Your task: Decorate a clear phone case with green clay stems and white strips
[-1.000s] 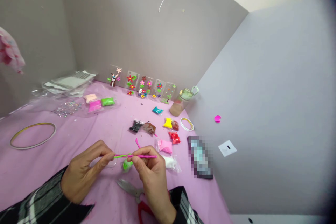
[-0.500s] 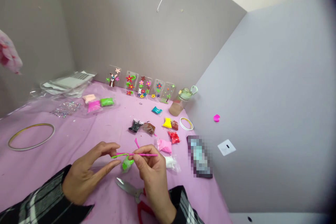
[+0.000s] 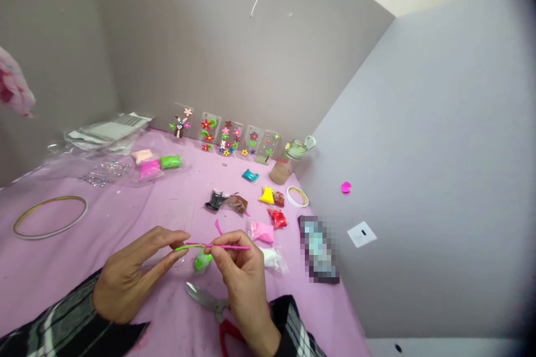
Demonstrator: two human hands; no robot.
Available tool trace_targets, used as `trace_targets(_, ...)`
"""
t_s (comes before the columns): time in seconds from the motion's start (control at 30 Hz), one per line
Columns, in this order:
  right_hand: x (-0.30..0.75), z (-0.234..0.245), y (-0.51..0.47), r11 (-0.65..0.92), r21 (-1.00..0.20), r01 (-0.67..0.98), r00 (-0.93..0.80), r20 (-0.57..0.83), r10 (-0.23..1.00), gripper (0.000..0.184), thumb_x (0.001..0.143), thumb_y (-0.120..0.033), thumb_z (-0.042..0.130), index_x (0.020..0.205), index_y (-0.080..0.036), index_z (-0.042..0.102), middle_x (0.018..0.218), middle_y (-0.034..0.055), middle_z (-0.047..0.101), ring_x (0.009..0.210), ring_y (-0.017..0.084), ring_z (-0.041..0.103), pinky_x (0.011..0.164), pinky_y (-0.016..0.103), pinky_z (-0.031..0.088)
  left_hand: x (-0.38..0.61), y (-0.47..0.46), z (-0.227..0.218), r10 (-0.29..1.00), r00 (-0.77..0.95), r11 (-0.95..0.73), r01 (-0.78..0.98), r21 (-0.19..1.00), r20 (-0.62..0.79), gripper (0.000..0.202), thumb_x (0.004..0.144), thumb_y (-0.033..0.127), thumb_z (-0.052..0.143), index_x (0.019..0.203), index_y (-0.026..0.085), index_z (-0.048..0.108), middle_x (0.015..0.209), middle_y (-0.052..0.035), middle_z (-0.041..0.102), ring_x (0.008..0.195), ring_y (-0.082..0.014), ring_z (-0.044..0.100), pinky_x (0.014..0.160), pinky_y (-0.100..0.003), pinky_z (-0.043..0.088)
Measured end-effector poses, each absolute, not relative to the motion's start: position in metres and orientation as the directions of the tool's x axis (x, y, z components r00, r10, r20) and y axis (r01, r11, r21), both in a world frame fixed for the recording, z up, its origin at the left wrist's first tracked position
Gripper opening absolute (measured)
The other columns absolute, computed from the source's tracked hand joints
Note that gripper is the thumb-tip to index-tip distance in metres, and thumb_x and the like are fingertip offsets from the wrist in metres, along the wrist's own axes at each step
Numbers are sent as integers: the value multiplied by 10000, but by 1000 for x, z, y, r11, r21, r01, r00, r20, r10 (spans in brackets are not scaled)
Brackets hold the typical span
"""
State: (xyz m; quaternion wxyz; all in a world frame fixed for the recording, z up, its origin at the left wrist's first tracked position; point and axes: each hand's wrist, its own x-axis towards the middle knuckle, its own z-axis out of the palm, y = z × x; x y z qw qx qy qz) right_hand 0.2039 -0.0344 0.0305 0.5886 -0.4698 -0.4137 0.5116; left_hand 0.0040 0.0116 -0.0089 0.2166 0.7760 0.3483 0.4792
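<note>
My right hand [image 3: 245, 273] pinches a thin pink stick [image 3: 234, 247] between thumb and fingertips, with the stick lying nearly level. Along its left part runs a thin strand of soft green clay [image 3: 190, 246]. My left hand [image 3: 134, 270] has thumb and index closed about the strand's free end, its other fingers curled behind. Just below the strand, a packet of green clay [image 3: 202, 261] lies on the cloth, partly covered by my right fingers. Scissors with red handles [image 3: 209, 300] lie beneath my right hand, which hides part of them.
Several clay packets, including a red one [image 3: 277, 217], lie ahead. Clear cases with clay flowers [image 3: 232, 134] lean against the wall. A lidded jar [image 3: 285, 164], tape rolls [image 3: 297, 197] and a blurred-out device [image 3: 318, 248] stand or lie rightward. A large ring [image 3: 50, 217] lies left.
My left thumb and index have come closer together around the green strand's end, and the hand has shifted slightly left. My right hand and the pink stick have hardly moved.
</note>
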Motion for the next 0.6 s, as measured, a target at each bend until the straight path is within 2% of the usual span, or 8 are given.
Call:
trace_targets(0.13,204,32,-34,48,-980,-194,138,21,990,279,805,-444,833,808,-204,691,671,-6,636,617,144,562,534,245,405,4,11,-10,740,328,-671,315,671,587,228,950,222,654,1133,325,744,1025,-5,806,915,-186,772,848,-229,610)
trace_targets(0.33,203,33,-36,55,-987,-153,146,32,989,267,816,-436,826,803,-206,691,675,-4,630,623,147,556,528,246,405,5,9,-6,728,305,-686,326,650,615,363,938,195,666,1263,356,688,1027,24,796,912,-161,769,861,-205,603)
trace_targets(0.47,203,32,-36,60,-989,-136,149,39,988,249,828,-414,817,806,-201,690,682,-4,629,614,139,539,538,251,401,6,9,-1,684,359,-728,287,623,635,317,937,162,657,1187,344,725,1030,17,804,917,-169,769,842,-216,609)
trace_targets(0.6,203,31,-36,54,-994,-93,144,40,989,218,844,-386,798,810,-200,688,695,-1,636,613,137,527,550,257,396,10,7,0,710,318,-703,273,656,629,263,950,179,648,1149,329,729,994,19,786,897,-156,752,828,-200,593)
